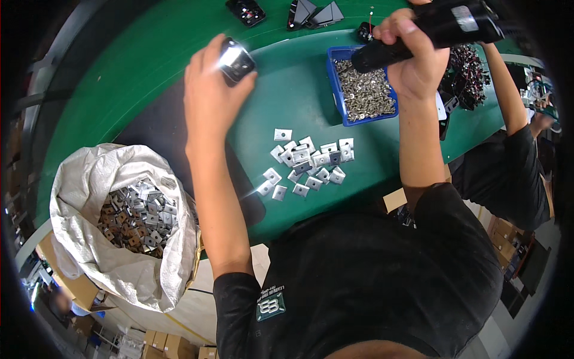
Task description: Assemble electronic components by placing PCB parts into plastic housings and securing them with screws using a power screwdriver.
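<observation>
While the left hand [206, 81] is gripping a glossy black part [240, 64], upper left-centre, bare green tabletop [287, 78] is separating it from a blue bin [336, 97]; upper right, the right hand [420, 66] is clasping a black tool [441, 30], hiding the bin's corner.

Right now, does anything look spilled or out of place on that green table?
Perhaps the small metal plates: they lie scattered, some overlapping, on the green table, whereas the screws sit in a blue bin. I can't tell whether that's deliberate.
</observation>
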`<state>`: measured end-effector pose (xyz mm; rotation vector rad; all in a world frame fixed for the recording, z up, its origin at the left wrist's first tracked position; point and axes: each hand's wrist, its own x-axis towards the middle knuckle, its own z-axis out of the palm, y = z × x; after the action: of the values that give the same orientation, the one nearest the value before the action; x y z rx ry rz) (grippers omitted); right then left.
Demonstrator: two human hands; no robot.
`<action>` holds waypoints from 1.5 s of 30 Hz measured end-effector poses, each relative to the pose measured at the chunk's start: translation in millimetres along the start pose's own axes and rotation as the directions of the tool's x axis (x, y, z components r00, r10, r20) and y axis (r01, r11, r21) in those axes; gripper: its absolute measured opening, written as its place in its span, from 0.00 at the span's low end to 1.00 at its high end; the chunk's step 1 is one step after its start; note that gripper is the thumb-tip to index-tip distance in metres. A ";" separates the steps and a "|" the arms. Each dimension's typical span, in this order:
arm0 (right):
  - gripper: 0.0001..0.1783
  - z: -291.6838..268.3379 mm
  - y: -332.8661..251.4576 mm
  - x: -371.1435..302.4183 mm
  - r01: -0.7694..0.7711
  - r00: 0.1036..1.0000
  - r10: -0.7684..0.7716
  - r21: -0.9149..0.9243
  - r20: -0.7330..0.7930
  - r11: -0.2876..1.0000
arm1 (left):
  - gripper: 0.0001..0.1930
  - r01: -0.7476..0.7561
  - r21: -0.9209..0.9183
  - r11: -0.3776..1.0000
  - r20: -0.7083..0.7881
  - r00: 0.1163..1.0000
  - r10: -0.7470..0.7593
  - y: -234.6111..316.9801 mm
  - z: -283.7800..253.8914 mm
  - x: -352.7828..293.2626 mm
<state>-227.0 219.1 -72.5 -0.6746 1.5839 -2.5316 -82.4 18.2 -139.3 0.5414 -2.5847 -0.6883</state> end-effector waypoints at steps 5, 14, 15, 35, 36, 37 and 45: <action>0.27 -13.2 -5.3 4.2 0.020 1.000 -0.020 0.011 0.022 1.000 | 0.36 -0.046 0.137 0.990 0.041 0.998 0.041 -27.1 -4.5 32.0; 0.28 -12.4 -12.7 0.3 0.030 0.999 -0.028 0.051 -0.041 0.998 | 0.40 0.062 0.323 0.944 -0.037 0.998 -0.053 -32.9 -13.1 28.5; 0.28 -10.3 -8.5 -0.3 0.028 0.999 -0.026 0.043 -0.038 0.999 | 0.40 0.066 0.316 0.946 -0.037 0.998 -0.057 -15.8 -16.5 20.9; 0.27 -37.0 -10.7 11.1 0.044 0.965 -0.105 0.242 0.242 0.969 | 0.06 0.333 -0.221 0.917 0.210 0.934 -0.289 27.4 -18.0 -38.8; 0.27 -35.0 -8.5 12.0 0.051 0.970 -0.109 0.256 0.217 0.965 | 0.06 0.351 -0.211 0.912 0.170 0.932 -0.320 27.2 -21.2 -24.8; 0.29 -39.9 -8.2 10.3 0.061 0.971 -0.115 0.251 0.209 0.966 | 0.07 0.369 -0.200 0.908 0.128 0.928 -0.349 27.6 -25.7 -8.8; 0.30 -41.8 -13.3 7.1 0.022 0.970 -0.077 0.234 0.229 0.972 | 0.09 0.109 -0.096 0.989 0.003 0.994 -0.109 -12.3 -12.9 82.8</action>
<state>-248.2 258.2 -74.0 -0.9537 1.1900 -2.5011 -142.6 -34.7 -112.1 0.6557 -2.5197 -0.8432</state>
